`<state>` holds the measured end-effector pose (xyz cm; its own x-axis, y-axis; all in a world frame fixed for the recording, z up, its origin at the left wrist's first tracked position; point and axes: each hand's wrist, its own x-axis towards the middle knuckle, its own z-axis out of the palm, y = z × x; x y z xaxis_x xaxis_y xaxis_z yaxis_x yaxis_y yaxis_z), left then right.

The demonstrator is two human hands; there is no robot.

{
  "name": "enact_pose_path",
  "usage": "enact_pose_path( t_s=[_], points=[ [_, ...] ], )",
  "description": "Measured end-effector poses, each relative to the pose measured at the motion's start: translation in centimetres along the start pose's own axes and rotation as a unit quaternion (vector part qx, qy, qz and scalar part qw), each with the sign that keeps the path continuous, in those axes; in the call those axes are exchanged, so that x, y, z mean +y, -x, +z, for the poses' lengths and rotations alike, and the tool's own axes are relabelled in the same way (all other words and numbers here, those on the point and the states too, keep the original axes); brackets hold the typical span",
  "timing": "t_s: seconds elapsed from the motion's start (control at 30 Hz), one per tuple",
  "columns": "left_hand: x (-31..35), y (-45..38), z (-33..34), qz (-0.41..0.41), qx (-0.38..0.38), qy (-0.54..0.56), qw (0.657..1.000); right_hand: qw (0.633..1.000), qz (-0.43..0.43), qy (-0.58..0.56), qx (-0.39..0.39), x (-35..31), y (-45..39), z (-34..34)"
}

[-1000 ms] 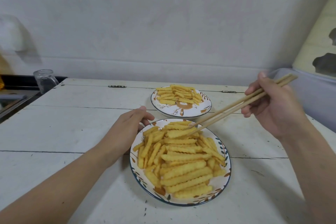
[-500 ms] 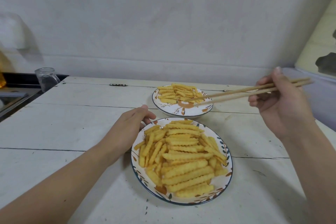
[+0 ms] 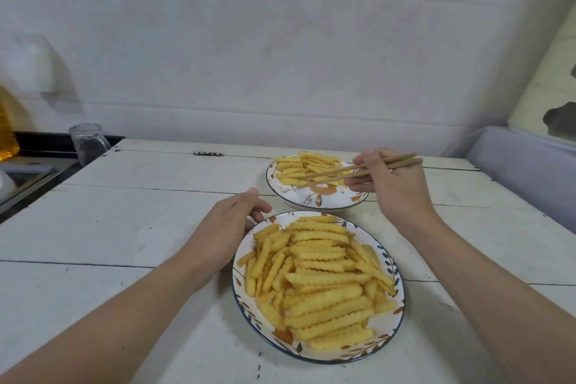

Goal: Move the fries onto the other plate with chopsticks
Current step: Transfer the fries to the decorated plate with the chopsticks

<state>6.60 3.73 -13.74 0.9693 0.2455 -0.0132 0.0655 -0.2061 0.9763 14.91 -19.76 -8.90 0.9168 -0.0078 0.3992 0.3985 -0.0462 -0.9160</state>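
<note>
Since 0.5 s ago: right hand (image 3: 393, 187) has moved in over the far plate (image 3: 324, 200); chopsticks (image 3: 361, 168) now lie lower, tips down among the fries there. At 1.0 s ago the tips were in the near plate (image 3: 393, 271).

Landmark: near plate, patterned rim, on the white plank table (image 3: 131, 227).

Right hand: beyond the near plate and to its right, fingers curled round the chopsticks, thumb on top pinching the pair. Tips nearly together at the far pile (image 3: 307, 167); cannot tell whether a fry is held between them.

Left hand (image 3: 229, 231): at the near plate's left rim, fingers curled loosely round the edge, touching it.

Fries: main heap (image 3: 314, 277) fills the near plate, crinkle-cut, stacked mostly crosswise. Smaller pile on the far plate, which sits just beyond the near plate, rims close but apart.

Other: clear glass jar (image 3: 88, 146) well to the left of and beyond the near plate, at the table's far left corner. Grey tub (image 3: 523, 171) well right of it.
</note>
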Motion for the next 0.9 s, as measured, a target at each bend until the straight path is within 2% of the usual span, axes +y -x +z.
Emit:
enact_pose_path(
  t_s=[0.27, 0.57, 0.67, 0.8, 0.9],
  points=[
    [-0.2, -0.1, 0.1, 0.007, -0.001, -0.001, 1.0, 0.998, 0.013, -0.037, 0.056, 0.2, 0.2, -2.1],
    [-0.4, -0.4, 0.1, -0.007, 0.002, 0.012, 1.0, 0.998, 0.027, -0.044, 0.028, 0.7, 0.2, -1.6],
    [-0.3, -0.3, 0.0, -0.016, 0.001, 0.024, 1.0, 0.994, 0.029, -0.094, 0.041, -0.4, 0.2, -2.6],
    [-0.1, -0.4, 0.0, -0.014, 0.014, 0.044, 0.999, 0.979, 0.058, -0.192, -0.022, -2.4, 1.0, -3.5],
    [0.0, -0.3, 0.0, -0.013, 0.021, 0.05, 0.998, 0.976, 0.047, -0.191, -0.09, -2.8, 2.1, -2.8]
  ],
)
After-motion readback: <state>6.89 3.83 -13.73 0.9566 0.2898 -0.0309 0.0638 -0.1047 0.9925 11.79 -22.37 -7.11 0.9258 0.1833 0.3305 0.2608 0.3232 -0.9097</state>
